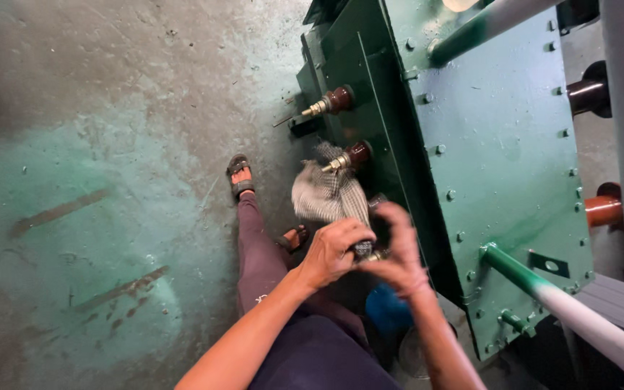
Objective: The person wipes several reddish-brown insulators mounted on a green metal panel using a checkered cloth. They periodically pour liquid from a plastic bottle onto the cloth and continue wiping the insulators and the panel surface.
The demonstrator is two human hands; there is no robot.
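We saw the left hand [335, 250] closed around the lower end of a checked cloth [328, 191], which hung against the side of the green metal tank [503, 155]. The right hand [401, 253] met it there, fingers pinched on a small brown bushing [371, 253] that was mostly hidden. Above them, two more brown bushings [339, 99] stuck out of the tank. Sandalled feet [240, 175] stood on the green-stained floor [88, 195].

Soft daylight falls evenly, brightest on the riveted green metal tank lid [514, 159], while the stained grey-green concrete floor [95, 180] darkens toward the top left corner. The right hand [399, 253] is motion-blurred, and straight edges bow near the frame's borders.
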